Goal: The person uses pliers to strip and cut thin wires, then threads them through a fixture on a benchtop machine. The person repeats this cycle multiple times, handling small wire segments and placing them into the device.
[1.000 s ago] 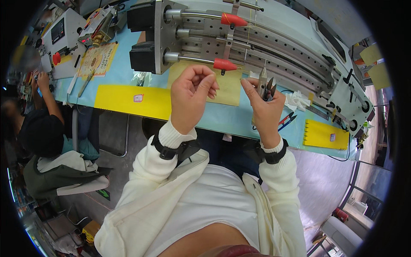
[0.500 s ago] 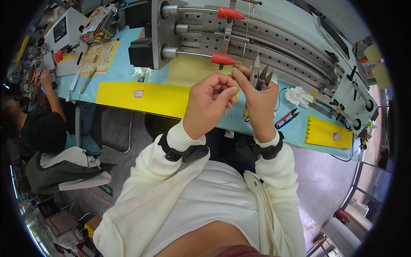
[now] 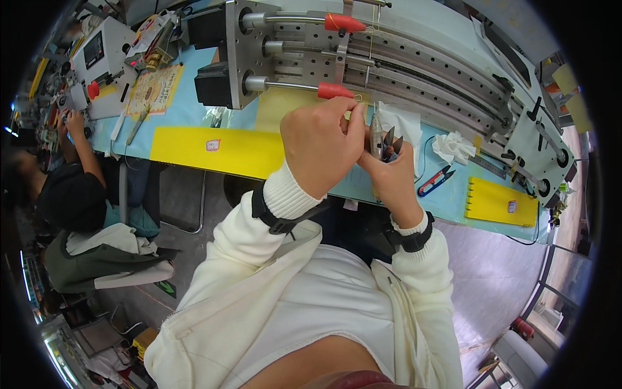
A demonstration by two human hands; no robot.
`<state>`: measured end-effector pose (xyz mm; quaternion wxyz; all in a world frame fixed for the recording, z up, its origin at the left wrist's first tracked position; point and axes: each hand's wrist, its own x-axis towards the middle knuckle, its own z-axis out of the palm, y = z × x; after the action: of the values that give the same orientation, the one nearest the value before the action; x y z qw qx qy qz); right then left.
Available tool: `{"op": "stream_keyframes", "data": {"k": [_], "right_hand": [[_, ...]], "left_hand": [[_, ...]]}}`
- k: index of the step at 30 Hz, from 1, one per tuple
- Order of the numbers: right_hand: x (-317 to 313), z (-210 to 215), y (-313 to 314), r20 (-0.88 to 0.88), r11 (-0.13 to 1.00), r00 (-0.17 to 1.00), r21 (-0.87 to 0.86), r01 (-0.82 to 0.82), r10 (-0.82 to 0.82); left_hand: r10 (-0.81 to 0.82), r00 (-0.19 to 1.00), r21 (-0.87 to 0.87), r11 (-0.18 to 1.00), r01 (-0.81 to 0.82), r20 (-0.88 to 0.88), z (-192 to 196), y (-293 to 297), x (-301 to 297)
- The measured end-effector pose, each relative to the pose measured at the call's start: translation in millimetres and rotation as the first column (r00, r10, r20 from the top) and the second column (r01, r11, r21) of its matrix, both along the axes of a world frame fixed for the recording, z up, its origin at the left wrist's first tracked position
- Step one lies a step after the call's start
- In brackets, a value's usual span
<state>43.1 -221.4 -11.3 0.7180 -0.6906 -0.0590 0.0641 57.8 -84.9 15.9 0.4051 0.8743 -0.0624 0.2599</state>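
Note:
My left hand [image 3: 319,146] is raised just below the lower red cone tip [image 3: 334,91], with its back toward me and thumb and fingers pinched together. Whatever lies in that pinch is too small or hidden to make out. A small wire hook [image 3: 357,98] sticks out of the cone's end, close to my left fingertips. Against it, my right hand [image 3: 394,178] is closed round thread snips with dark pointed blades [image 3: 391,139] and a slim silver pointed tool [image 3: 376,136], both pointing upward. The two hands are touching or nearly so.
Behind my hands stands a metal rail machine [image 3: 427,81] with an upper red cone tip [image 3: 345,23]. White tissue [image 3: 398,117], crumpled tissue [image 3: 452,148] and blue-red snips [image 3: 435,181] lie right. Yellow strips [image 3: 243,150] line the table edge. A co-worker [image 3: 74,188] sits at left.
My left hand has risen toward the lower red cone and turned its back to me. The right hand has dropped slightly with its tools, uncovering the white tissue behind it.

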Motion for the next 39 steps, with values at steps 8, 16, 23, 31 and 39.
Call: {"op": "stream_keyframes", "data": {"k": [8,16,23,31,39], "right_hand": [[-8,25,-25,-0.005,0.956,0.999,-0.291,-0.037,0.037],[-13,24,-16,0.039,0.969,0.999,-0.247,-0.016,0.026],[-12,26,-13,0.054,0.970,0.998,-0.243,0.005,0.008],[-10,26,-12,0.032,0.969,0.999,-0.247,0.007,0.001],[-17,29,-15,0.031,0.971,0.999,-0.240,0.020,-0.012]], "left_hand": [[0.025,0.998,-0.101,0.995,-0.019,0.059,-11,6,-9],[-0.002,1.000,-0.218,0.976,0.008,0.026,-14,8,-15],[-0.001,0.999,-0.213,0.977,0.008,0.033,-14,9,-15],[0.002,1.000,-0.192,0.981,0.003,0.029,-12,9,-17],[0.001,1.000,-0.184,0.983,0.003,0.021,-13,10,-16]]}}
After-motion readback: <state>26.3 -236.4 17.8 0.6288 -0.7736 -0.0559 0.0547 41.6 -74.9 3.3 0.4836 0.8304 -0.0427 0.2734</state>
